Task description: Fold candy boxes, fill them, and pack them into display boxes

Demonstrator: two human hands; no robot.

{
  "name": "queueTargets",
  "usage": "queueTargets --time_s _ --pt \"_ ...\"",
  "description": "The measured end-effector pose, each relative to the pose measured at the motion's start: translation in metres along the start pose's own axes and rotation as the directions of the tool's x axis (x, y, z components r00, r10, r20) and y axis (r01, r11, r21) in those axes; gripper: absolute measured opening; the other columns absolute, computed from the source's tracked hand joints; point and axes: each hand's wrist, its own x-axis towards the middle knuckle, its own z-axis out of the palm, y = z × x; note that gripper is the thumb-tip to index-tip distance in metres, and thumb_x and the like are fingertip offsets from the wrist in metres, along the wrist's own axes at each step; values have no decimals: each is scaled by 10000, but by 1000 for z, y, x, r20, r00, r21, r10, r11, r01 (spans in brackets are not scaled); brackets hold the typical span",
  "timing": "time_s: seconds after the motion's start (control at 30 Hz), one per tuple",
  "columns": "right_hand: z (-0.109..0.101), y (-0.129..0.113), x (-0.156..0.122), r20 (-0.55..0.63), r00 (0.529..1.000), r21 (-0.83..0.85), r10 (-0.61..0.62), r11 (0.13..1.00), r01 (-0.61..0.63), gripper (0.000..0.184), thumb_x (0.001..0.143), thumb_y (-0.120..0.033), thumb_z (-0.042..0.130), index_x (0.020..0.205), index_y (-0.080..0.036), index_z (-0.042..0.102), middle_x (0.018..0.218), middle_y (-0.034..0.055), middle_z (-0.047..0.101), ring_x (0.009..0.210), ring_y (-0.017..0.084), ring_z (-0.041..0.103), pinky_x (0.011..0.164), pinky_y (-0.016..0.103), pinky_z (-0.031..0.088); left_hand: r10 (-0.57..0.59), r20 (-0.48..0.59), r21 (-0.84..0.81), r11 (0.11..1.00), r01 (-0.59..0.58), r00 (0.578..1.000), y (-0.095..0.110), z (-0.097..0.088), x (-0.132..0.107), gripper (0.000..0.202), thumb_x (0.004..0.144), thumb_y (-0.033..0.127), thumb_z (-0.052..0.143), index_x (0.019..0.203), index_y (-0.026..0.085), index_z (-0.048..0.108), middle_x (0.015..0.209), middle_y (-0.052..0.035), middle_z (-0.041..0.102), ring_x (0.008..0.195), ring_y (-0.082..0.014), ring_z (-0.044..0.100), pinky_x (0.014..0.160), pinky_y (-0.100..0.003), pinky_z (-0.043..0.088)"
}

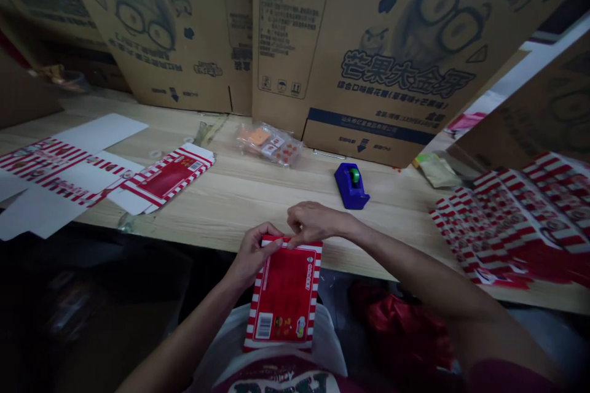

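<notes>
Red-and-white carton [283, 295]: thin card, smooth, slight sheen. Table top [239, 196]: pale wood grain, prob. laminate, matt. Boxes [382, 61]: rough brown corrugated card. Tape dispenser [351, 185]: glossy blue plastic. Bag [270, 144]: clear, crinkly plastic.

Long wooden table [258, 209] in a light wood grain, seen from above. Along its far edge, flattened cardboard cartons [369, 55] upright side by side; near the middle, a clear plastic bag [270, 144] of small orange and white packets, and just nearer the front, a blue tape dispenser [351, 185] with a green core. At the left end, unfolded red-and-white box sheets [59, 172] lying flat and partly overlapping; at the right end, a loose overlapping pile of the same printed sheets [507, 221], with a pale packet [437, 171] just behind it.
</notes>
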Motion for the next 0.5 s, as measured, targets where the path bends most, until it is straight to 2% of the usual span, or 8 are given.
queueTargets --time_s 0.07,0.13,0.17,0.23,0.3,0.33,0.4,0.5 --pt "1 4 4 -14 995 18 97 995 -97 435 635 -541 775 744 -152 611 718 32 610 709 175 546 613 252 361 27 7 23 999 -27 1000 2 0 -4 187 771 300 715 776 153 600 781 -8 635 675 -129 562 639 -231 425" --pt "8 12 5 132 982 263 133 951 -164 582 549 -527 822 927 -143 602 746 17 631 664 167 560 584 245 387 82 40 75 994 -85 996 6 0 -9 163 795 292 698 788 153 615 812 -17 636 733 -142 572 687 -245 431" --pt "15 16 5 257 961 426 101 881 -206 659 510 -519 837 984 -135 587 752 8 638 640 159 565 570 241 401 116 64 109 987 -122 991 9 1 -11 147 802 284 693 796 153 625 836 -23 637 777 -152 579 725 -256 433" --pt "35 23 3 464 884 698 -57 637 -326 698 472 -529 832 982 -121 587 758 3 649 621 148 579 570 238 426 175 114 171 966 -193 978 15 2 -15 114 806 264 691 815 159 645 873 -30 636 851 -167 586 792 -273 426" --pt "54 26 0 508 846 818 -162 396 -416 667 458 -564 809 908 -117 603 768 7 651 633 142 588 589 239 435 206 161 200 951 -236 965 20 4 -18 93 802 250 696 825 169 657 892 -32 640 879 -174 592 824 -283 420" --pt "59 25 0 506 845 838 -171 327 -436 660 452 -573 803 890 -120 606 764 2 647 632 137 584 591 237 432 212 175 197 949 -245 962 22 5 -20 89 799 247 700 824 172 659 898 -34 644 886 -177 596 834 -289 421" --pt "55 20 0 481 865 843 -146 348 -410 647 437 -553 819 878 -128 611 716 -27 622 601 117 551 565 222 409 219 164 173 953 -247 962 25 8 -24 95 792 253 709 816 174 662 907 -44 655 927 -196 603 869 -312 422" --pt "22 4 -3 347 934 700 -82 686 -200 514 475 -465 854 795 -131 628 625 -60 560 567 90 473 531 197 345 230 70 147 960 -238 971 22 11 -27 152 776 302 728 794 168 660 916 -60 655 983 -224 597 902 -335 419"
